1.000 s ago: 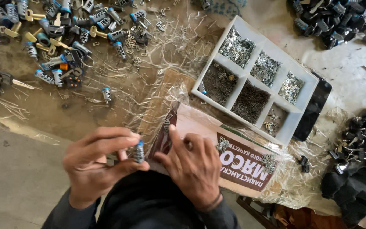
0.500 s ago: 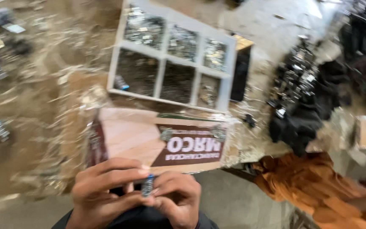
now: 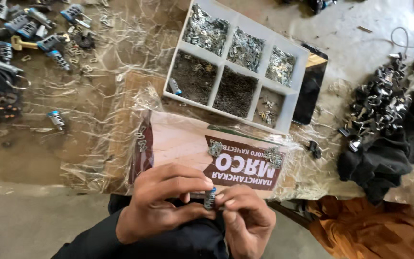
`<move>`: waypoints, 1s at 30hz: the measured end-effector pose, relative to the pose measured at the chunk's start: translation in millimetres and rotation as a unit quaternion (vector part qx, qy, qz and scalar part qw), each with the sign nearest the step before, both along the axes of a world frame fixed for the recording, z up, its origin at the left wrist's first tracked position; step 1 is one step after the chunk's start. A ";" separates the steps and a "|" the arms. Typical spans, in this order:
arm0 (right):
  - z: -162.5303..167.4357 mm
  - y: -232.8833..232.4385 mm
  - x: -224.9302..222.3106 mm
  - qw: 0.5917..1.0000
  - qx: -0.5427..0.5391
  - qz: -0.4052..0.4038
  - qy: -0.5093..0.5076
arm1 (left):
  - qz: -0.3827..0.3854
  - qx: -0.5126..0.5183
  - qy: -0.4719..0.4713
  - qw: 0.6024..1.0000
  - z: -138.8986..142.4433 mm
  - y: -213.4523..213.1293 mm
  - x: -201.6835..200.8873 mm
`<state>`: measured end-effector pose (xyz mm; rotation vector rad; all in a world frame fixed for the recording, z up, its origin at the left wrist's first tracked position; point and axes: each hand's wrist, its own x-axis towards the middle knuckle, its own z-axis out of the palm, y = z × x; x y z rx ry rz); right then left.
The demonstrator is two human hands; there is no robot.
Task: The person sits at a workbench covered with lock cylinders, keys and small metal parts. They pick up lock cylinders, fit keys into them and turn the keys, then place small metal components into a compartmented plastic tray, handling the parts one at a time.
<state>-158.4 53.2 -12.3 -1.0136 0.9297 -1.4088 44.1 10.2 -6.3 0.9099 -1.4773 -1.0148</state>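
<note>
My left hand (image 3: 161, 204) and my right hand (image 3: 246, 218) meet low in the head view, over my dark lap. Together they pinch a small grey cylinder with a blue end (image 3: 210, 197), held upright between the fingertips of both hands. Just beyond the hands lies a flat cardboard piece (image 3: 188, 144) with a brown printed label. Two small heaps of tiny metal parts (image 3: 215, 148) rest on that label.
A white divided tray (image 3: 293, 93) holding several kinds of small metal pieces stands behind the cardboard, with a dark phone (image 3: 311, 91) beside it. Loose cylinders and keys (image 3: 29, 38) are scattered at the far left. Black parts (image 3: 377, 108) and dark cloth lie at right, orange cloth (image 3: 360, 225) below.
The camera view swung right and then back toward the left, and it now sits closer. My hands stayed together on the small cylinder throughout.
</note>
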 end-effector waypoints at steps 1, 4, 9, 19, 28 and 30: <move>-0.9 0.5 -0.1 0.999 -0.014 0.027 -0.009 | 0.008 -0.007 -0.010 1.000 1.3 -0.8 -0.3; -2.2 0.7 1.3 0.999 0.018 0.021 0.041 | 0.027 -0.021 -0.035 0.999 4.2 0.3 -0.9; 2.0 0.3 -0.4 0.994 0.039 0.006 0.102 | 0.055 -0.040 -0.067 0.995 3.2 1.0 -4.4; 0.7 -6.7 -30.1 0.987 0.145 0.063 0.011 | 0.011 -0.079 -0.087 0.993 1.5 -2.4 -14.9; 8.3 -29.3 -90.0 0.952 -0.002 0.075 0.298 | -0.105 -0.003 -0.107 0.989 -3.6 -7.4 -37.2; 5.0 -53.1 -104.2 0.724 -0.081 -0.230 0.645 | -0.045 0.011 -0.128 0.991 -1.1 -7.3 -42.0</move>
